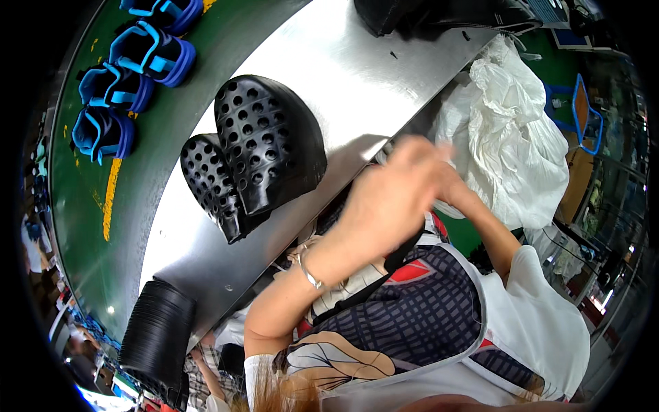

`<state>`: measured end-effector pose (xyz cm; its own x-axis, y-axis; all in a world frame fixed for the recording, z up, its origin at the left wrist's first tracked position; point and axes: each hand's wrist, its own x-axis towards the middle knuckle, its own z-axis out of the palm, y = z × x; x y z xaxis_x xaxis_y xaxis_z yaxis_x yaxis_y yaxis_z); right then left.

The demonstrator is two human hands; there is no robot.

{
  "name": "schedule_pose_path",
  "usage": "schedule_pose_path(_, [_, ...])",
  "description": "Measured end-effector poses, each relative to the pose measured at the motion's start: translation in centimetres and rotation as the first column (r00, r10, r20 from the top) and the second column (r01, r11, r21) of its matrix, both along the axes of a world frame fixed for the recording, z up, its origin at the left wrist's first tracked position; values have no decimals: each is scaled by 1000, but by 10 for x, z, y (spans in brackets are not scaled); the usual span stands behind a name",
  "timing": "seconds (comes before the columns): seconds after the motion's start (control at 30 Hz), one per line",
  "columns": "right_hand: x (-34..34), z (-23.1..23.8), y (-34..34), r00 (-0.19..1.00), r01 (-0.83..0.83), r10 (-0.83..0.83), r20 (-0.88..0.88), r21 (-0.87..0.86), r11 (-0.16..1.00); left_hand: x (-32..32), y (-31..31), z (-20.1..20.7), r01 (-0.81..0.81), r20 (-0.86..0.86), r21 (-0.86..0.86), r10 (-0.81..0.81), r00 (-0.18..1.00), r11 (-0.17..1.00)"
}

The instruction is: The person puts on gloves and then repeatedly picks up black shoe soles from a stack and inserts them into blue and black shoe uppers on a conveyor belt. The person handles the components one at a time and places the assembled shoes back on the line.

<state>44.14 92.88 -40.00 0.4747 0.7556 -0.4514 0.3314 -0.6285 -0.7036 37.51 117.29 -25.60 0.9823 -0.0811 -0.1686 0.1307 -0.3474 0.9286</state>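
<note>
Left hand point(398, 182), right hand point(447, 184): blurred, can't tell if gripping. Larger black holed piece point(271, 141), their 9 o'clock, likely light, rubbery, bendy; grab side edge.

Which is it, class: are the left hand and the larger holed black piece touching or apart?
Apart: the head view shows metal tabletop between the left hand and the larger holed black piece.
</note>
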Motion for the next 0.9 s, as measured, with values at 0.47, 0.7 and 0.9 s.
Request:
schedule_pose_path(0.47, [89, 127, 26, 996, -7, 3, 87, 47, 999, 17, 20, -17, 51, -1, -107, -52, 999, 993])
schedule_pose_path(0.7, [89, 160, 111, 915, 98, -288, 283, 535, 839, -168, 92, 42, -639, -386, -228, 535, 752, 735])
schedule_pose_path(0.9, [134, 149, 158, 969, 222, -244, -47, 602, 767, -269, 75, -5, -867, -452, -113, 752, 480, 486])
